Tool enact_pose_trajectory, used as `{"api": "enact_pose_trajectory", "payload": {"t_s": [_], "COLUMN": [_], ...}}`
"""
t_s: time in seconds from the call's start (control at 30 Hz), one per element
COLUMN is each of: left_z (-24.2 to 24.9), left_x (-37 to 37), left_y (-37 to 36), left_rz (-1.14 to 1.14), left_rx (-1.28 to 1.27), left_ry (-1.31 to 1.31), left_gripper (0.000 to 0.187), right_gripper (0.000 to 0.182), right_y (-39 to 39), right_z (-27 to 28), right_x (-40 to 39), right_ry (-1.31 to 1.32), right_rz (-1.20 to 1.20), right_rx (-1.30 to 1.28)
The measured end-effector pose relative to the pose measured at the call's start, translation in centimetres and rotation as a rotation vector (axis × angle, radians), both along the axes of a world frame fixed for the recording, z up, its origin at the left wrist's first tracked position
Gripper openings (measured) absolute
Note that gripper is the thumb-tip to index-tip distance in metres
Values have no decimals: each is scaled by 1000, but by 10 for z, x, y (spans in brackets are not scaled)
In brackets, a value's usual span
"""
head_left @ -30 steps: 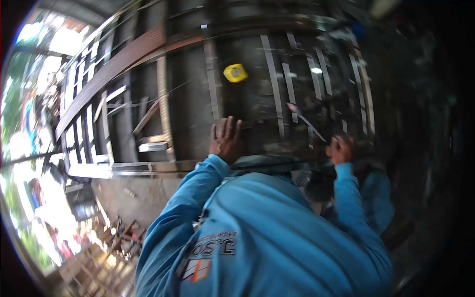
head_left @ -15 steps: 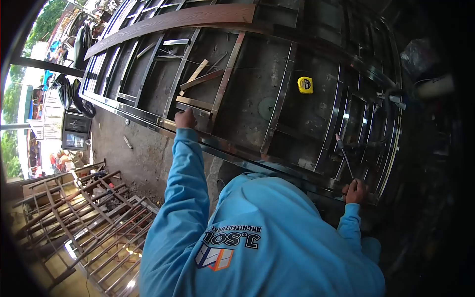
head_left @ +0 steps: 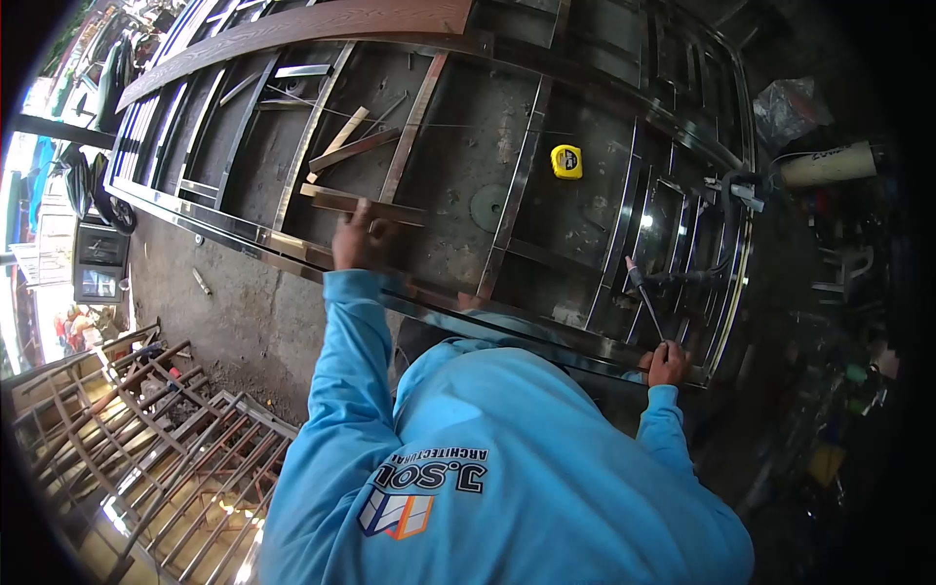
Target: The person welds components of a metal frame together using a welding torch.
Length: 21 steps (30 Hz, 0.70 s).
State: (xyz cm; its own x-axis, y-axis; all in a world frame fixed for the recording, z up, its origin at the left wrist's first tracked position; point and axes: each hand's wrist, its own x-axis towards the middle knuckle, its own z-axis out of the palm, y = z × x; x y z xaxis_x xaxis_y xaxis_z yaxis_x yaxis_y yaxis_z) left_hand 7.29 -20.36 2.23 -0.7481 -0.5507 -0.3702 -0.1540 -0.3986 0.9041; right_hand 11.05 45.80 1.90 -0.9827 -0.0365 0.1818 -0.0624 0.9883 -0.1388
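My left hand (head_left: pixel 363 240) is closed on a short brown bar (head_left: pixel 336 202), just over the near rail of a large shiny metal frame (head_left: pixel 234 237). Part of the bar is hidden behind its fingers. Farther right, my right hand (head_left: pixel 669 363) has its fingers curled at the same frame's near edge. A welding torch (head_left: pixel 639 277) with a pinkish tip lies inside the frame. From the torch a thin dark rod runs down to the right fingertips. Loose brown strips (head_left: pixel 356 151) lie in a bay beyond my left hand.
A yellow tape measure (head_left: pixel 566 162) sits inside the frame. Across its far left lies a long brown wood-grain plank (head_left: pixel 292 39). A clamp (head_left: pixel 746 191) and a cylinder (head_left: pixel 829 164) are at the right. Barred metal grilles (head_left: pixel 195 468) rest at lower left.
The view has shifted, so the frame and tape measure appear farther left. Relative to the frame, my left hand has moved right with the short bar. My right hand stays at the edge.
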Motion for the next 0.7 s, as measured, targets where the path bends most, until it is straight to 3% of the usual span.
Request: {"api": "enact_pose_trajectory", "payload": {"t_s": [0.07, 0.1, 0.2, 0.47, 0.7], "left_z": [20, 29, 7, -19, -3], "left_x": [-6, -12, -24, -24, -28], "left_y": [46, 65, 93, 102, 101], "left_rz": [-36, 36, 52, -8, 8], "left_rx": [203, 423, 493, 527, 536], "left_ry": [-43, -37, -157, -132, -192], "left_gripper": [39, 41, 43, 36, 41], "right_gripper": [15, 16, 18, 25, 26], "right_y": [1, 4, 5, 5, 0], "right_z": [0, -4, -2, 3, 7], "right_x": [0, -1, -1, -4, -4], "right_ry": [-16, -18, -67, -197, -202], "right_rz": [-2, -3, -44, -86, -96], "right_rx": [27, 37, 74, 158, 123]}}
